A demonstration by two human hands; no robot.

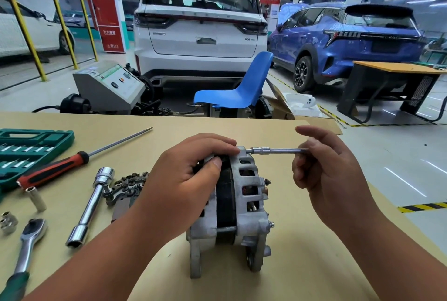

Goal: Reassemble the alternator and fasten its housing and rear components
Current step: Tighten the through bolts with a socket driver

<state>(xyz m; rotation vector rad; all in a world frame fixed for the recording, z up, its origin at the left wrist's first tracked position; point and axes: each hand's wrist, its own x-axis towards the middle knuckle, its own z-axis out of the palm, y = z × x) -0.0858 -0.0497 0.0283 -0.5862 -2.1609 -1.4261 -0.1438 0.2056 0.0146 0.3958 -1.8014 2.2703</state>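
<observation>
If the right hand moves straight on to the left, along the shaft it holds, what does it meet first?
Likely the socket of the socket driver that the right hand pinches, seated on the alternator; the left hand grips just beyond. Depth is unclear.

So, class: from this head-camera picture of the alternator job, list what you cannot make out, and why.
Head view:
- Fastener inside the socket: hidden by the socket itself.
- Far end of the extension bar: hidden inside the right hand.
- Top left of the alternator: covered by the left hand.
- Green tool case: cut off by the left edge.
</observation>
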